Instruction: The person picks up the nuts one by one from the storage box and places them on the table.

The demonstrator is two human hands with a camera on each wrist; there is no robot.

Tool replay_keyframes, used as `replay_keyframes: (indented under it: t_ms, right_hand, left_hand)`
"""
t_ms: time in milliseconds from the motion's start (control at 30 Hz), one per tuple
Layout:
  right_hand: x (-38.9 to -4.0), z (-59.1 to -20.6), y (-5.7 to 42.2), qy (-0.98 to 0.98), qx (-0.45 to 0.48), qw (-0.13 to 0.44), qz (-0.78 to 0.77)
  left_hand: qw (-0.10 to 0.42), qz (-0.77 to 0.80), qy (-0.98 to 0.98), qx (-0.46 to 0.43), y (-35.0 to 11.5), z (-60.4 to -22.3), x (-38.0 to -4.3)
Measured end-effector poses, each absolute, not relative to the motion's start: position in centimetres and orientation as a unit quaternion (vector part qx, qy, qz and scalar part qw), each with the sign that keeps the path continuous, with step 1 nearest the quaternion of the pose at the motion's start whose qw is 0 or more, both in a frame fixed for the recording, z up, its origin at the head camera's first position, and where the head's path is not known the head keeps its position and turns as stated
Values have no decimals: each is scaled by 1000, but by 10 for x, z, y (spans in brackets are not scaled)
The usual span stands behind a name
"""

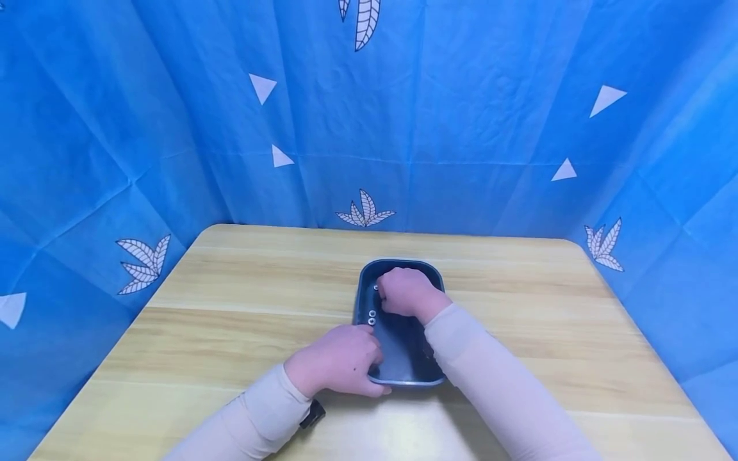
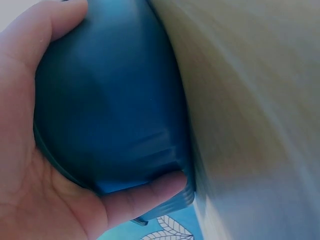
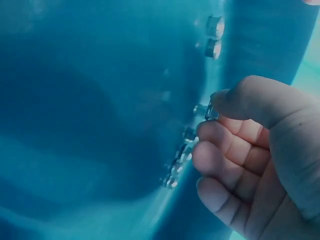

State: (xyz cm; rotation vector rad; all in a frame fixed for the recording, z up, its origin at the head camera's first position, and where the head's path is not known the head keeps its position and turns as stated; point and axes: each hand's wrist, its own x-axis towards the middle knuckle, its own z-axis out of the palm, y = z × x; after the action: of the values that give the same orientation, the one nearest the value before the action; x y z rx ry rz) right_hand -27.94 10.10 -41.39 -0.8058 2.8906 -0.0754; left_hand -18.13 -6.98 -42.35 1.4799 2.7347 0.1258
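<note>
Nut in right hand, plain only from right wrist, tray in left hand

Left sleeve: long, pale beige, plain, creased toward the wrist.
Left cuff: broad, greyish band.
Left wrist fitting: small, black, boxy, at the cuff's right side.
Right sleeve: long, matching pale fabric.
Right cuff: broad, greyish band.
Left hand: bare.
Right hand: bare.

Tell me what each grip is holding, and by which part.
The left grip holds the blue tray by its near-left corner. The right grip seems to pinch a small metal nut; by which part cannot be told.
</note>
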Motion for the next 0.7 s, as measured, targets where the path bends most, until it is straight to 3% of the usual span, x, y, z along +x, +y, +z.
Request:
replay_keyframes:
  t_ms: [400, 700]
  right_hand:
    - [-272, -397, 110, 967, -250, 39, -31]
    - [-265, -378, 123, 957, -276, -23, -88]
  left_hand:
    - [15, 37, 879, 474, -71, -424, -180]
    - [2, 23, 878, 478, -71, -428, -182]
